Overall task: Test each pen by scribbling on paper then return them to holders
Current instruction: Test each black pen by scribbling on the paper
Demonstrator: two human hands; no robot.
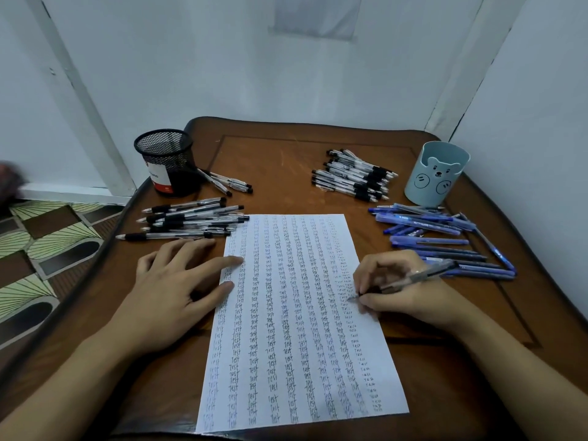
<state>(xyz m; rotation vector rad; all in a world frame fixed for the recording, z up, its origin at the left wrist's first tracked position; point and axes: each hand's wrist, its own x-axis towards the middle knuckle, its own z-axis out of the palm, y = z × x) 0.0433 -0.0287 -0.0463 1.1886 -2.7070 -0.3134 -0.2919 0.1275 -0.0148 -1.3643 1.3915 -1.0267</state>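
Far left of the frame: patterned floor tiles (38, 243) below the rounded edge of a brown wooden bench (280, 173), its surface scratched and framed by an inlaid line. Upper left of the bench: a black mesh holder (167, 162), cylindrical and upright, with a few loose pens (227, 183) just beside its base. Below it, a left pile (187, 221) of clear-barrelled, black-gripped pens lies roughly parallel, touching the upper left corner of the paper. The left hand (171, 281) lies flat with fingers spread and holds nothing; its index and thumb tips rest on the left edge of the paper (286, 329), a white sheet filled with columns of the handwritten word "test". Bare bench shows above the sheet. At the right margin, the right hand (401, 291) grips a pen (410, 278) with curled fingers, tip touching the sheet, barrel slanting to the upper right. Upper right: a second pile (353, 175) of clear pens, then a pale blue holder (437, 173) with a bear face, upright near the bench's right edge. Below it, blue pens (445, 240) lie scattered, just beside the right hand.
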